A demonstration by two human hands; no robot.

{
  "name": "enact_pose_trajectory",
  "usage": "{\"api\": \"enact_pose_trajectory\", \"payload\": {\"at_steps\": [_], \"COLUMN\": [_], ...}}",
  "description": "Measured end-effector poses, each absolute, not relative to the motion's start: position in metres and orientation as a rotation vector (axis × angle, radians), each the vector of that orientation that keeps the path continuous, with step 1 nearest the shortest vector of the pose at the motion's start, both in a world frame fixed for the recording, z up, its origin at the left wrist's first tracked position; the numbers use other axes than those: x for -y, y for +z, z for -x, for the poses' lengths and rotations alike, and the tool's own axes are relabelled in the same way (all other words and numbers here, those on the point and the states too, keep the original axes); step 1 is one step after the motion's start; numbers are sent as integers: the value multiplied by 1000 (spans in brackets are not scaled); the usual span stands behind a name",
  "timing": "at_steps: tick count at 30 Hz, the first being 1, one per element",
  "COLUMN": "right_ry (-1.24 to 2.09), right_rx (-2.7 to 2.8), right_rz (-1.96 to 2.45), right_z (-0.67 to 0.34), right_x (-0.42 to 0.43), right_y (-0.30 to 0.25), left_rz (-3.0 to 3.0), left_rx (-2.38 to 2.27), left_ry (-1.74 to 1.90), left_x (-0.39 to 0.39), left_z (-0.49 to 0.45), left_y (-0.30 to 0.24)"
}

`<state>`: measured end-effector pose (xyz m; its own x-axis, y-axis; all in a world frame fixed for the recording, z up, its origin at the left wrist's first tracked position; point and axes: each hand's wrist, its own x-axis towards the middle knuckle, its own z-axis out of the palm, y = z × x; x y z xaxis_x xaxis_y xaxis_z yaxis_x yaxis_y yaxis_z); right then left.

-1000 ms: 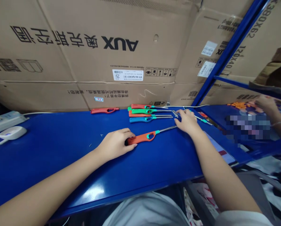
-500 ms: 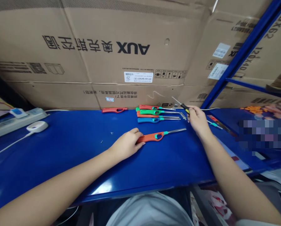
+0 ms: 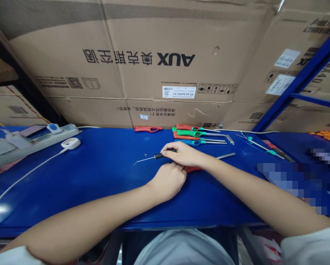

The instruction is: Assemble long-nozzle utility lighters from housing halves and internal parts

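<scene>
My left hand [image 3: 169, 181] is closed around the handle of an orange long-nosed lighter [image 3: 194, 169], mostly covered by both hands; its metal tube [image 3: 226, 156] points right. My right hand [image 3: 185, 154] crosses over it, gripping a screwdriver [image 3: 160, 156] by its black and yellow handle. The shaft points left and down, with its tip close to a tiny screw [image 3: 134, 163] on the blue table [image 3: 104, 176]; whether they touch I cannot tell. Another small screw [image 3: 145, 155] lies just beyond the shaft.
Several lighters, a green one [image 3: 185, 133] and a blue one [image 3: 194, 142] among them, lie stacked behind my hands. A red lighter handle [image 3: 148, 129] sits left of them, metal tubes with teal parts [image 3: 271, 151] to the right. A power strip [image 3: 47, 138] and white cable are at left.
My right hand has swung left with the screwdriver, from beside the lighter stack to above my left hand. The left hand stays on the orange lighter. The view has shifted left.
</scene>
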<state>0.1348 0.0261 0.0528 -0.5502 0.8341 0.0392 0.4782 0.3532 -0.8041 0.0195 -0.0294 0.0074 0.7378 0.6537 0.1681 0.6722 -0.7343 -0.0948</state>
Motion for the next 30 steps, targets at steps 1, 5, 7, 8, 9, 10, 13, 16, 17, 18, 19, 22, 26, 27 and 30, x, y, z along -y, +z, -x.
{"api": "enact_pose_trajectory", "payload": {"at_steps": [1, 5, 7, 8, 9, 10, 13, 16, 17, 18, 19, 22, 26, 27, 30], "right_ry": [1069, 1029, 1033, 1036, 1037, 1035, 1023, 1018, 1020, 1024, 1030, 1040, 1022, 1010, 939], "right_rx": [2214, 2337, 2359, 2358, 2348, 2331, 2266, 2229, 2225, 2221, 2218, 2210, 2171, 2147, 2026], "right_rz": [1160, 1170, 1160, 1155, 1152, 1148, 1147, 1175, 1183, 1189, 1191, 1191, 1168, 1161, 1125], "right_z": [-129, -114, -111, -111, -112, -112, -116, -120, -121, -122, -123, -123, -124, -126, -136], "right_x": [-26, -28, -30, -31, -32, -33, -33, -32, -31, -31, -31, -32, -32, -31, -28], "right_y": [54, 52, 49, 48, 46, 44, 40, 39, 39, 38, 38, 37, 37, 38, 46], "left_rz": [2778, 2753, 2745, 2744, 2744, 2744, 2760, 2797, 2804, 2805, 2804, 2807, 2826, 2839, 2899], "left_rx": [1068, 1078, 1067, 1061, 1056, 1055, 1056, 1068, 1072, 1075, 1076, 1077, 1092, 1103, 1127], "left_ry": [-164, -131, -113, -105, -100, -100, -107, -102, -100, -98, -96, -87, -102, -130, -311], "left_x": [29, 29, 29, 29, 29, 29, 29, 28, 28, 27, 27, 26, 25, 25, 24], "left_z": [-20, -19, -18, -18, -18, -18, -17, -16, -16, -16, -16, -17, -16, -15, -13], "left_y": [7, 10, 13, 13, 14, 14, 13, 12, 12, 12, 12, 11, 10, 10, 9]}}
